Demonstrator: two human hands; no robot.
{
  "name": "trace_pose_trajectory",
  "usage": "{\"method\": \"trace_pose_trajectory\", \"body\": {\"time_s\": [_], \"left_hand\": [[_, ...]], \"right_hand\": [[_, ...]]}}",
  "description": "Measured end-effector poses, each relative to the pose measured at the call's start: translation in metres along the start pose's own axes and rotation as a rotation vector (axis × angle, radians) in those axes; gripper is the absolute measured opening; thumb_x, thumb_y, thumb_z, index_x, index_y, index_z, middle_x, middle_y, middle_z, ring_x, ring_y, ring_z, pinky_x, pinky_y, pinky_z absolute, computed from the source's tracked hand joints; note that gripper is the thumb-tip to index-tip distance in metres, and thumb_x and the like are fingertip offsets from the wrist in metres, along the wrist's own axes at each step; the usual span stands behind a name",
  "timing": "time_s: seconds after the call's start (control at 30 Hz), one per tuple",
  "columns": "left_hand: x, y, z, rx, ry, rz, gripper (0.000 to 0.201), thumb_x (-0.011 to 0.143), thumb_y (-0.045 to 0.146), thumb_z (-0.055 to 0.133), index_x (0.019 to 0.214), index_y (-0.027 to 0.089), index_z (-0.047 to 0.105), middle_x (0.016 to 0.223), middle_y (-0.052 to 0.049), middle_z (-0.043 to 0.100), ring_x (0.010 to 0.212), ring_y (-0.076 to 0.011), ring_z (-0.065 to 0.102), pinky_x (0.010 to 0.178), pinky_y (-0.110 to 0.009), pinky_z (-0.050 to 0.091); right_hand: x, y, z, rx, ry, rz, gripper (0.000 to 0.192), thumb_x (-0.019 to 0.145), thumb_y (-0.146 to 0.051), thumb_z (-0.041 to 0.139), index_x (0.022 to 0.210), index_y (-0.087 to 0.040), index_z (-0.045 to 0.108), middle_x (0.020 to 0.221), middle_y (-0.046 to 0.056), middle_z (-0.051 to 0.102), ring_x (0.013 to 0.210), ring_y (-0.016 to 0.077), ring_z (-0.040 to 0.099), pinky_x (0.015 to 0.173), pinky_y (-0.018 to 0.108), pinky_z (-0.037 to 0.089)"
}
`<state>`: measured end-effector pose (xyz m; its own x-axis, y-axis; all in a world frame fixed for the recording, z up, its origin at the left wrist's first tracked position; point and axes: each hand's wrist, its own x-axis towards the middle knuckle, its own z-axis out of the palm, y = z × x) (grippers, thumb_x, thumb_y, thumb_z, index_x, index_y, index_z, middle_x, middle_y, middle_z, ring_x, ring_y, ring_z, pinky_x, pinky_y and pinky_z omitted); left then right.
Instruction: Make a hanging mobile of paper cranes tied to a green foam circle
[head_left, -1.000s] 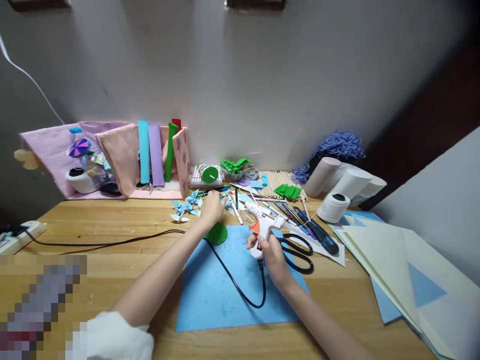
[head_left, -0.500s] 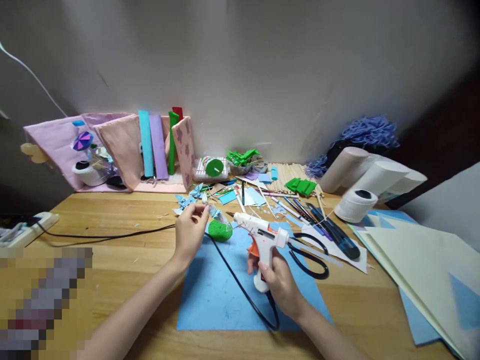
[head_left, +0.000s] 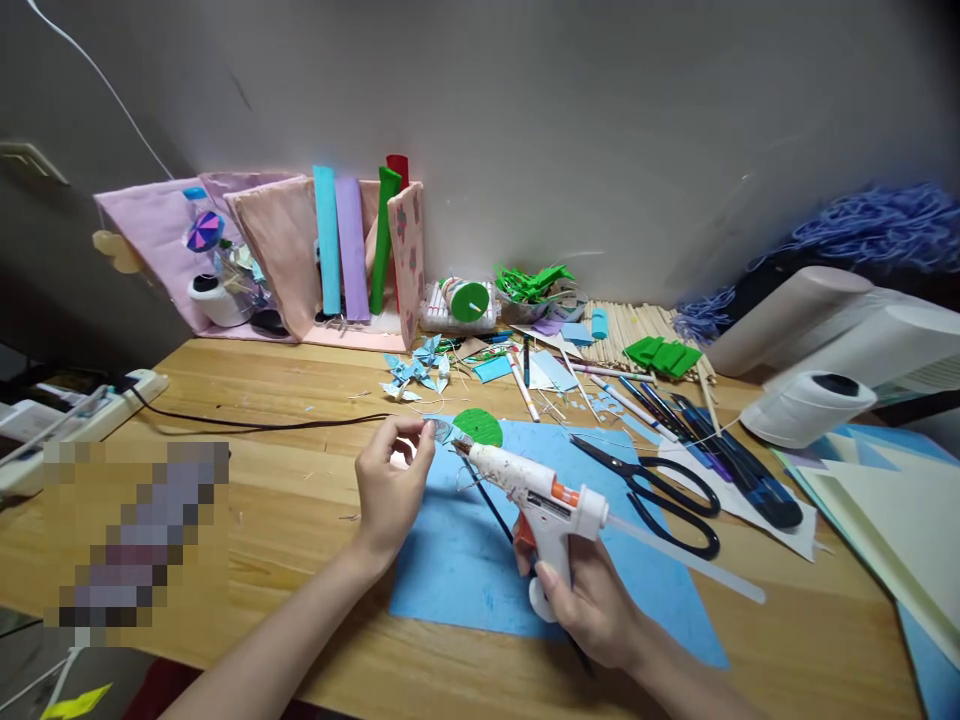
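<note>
My right hand (head_left: 600, 600) is wrapped round the handle of a white hot glue gun (head_left: 551, 500), fingers at its orange trigger. A clear glue stick (head_left: 690, 560) sticks out of the gun's back. Between thumb and fingertips, my left hand (head_left: 394, 480) pinches a small grey-blue paper piece (head_left: 441, 430). The gun's nozzle points at this piece, close to it; whether they touch I cannot tell. Just behind the nozzle lies a round green disc (head_left: 480, 426), on the far edge of a blue sheet (head_left: 465, 580).
Black-handled scissors (head_left: 664, 490) lie right of the gun. Folded blue paper flowers (head_left: 416, 368), markers (head_left: 523, 385) and wooden sticks (head_left: 630, 325) are spread towards the wall. A white thread spool (head_left: 806, 408) stands at right, a power strip (head_left: 142, 385) at left.
The camera view has turned, so the table things appear higher and further right. Both hands are a little nearer me relative to the green disc, and the scissors show more fully.
</note>
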<state>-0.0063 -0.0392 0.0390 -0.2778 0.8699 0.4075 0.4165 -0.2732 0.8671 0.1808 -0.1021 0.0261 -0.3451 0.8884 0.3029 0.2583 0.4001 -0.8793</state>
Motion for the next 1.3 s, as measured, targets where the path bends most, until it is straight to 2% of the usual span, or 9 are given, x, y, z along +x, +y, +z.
{"method": "trace_pose_trajectory", "body": {"time_s": [0.4, 0.9, 1.3], "left_hand": [[-0.002, 0.002, 0.0, 0.001, 0.011, -0.02, 0.014, 0.078, 0.031, 0.058, 0.075, 0.017, 0.059, 0.069, 0.001, 0.057, 0.058, -0.0091, 0.049, 0.055, -0.02, 0.041], [-0.002, 0.003, -0.001, 0.001, 0.017, -0.034, 0.015, 0.078, 0.031, 0.058, 0.074, 0.017, 0.058, 0.069, 0.001, 0.057, 0.061, -0.0093, 0.05, 0.057, -0.02, 0.041], [-0.002, 0.004, -0.002, -0.012, 0.014, -0.061, 0.017, 0.077, 0.033, 0.058, 0.072, 0.017, 0.058, 0.068, 0.001, 0.057, 0.061, -0.0101, 0.051, 0.058, -0.021, 0.042]], "right_hand": [[-0.008, 0.011, -0.001, -0.05, -0.011, 0.029, 0.009, 0.076, -0.021, 0.042, 0.075, -0.02, 0.051, 0.066, 0.003, 0.055, 0.057, 0.0155, 0.051, 0.052, 0.026, 0.042], [-0.013, 0.02, 0.002, 0.031, -0.055, 0.097, 0.01, 0.079, -0.024, 0.042, 0.082, -0.02, 0.051, 0.073, 0.004, 0.054, 0.063, 0.0171, 0.05, 0.057, 0.029, 0.044], [-0.012, 0.02, 0.002, 0.083, -0.036, 0.129, 0.013, 0.078, -0.025, 0.045, 0.086, -0.02, 0.054, 0.072, 0.003, 0.055, 0.058, 0.0149, 0.049, 0.053, 0.026, 0.044]]}}
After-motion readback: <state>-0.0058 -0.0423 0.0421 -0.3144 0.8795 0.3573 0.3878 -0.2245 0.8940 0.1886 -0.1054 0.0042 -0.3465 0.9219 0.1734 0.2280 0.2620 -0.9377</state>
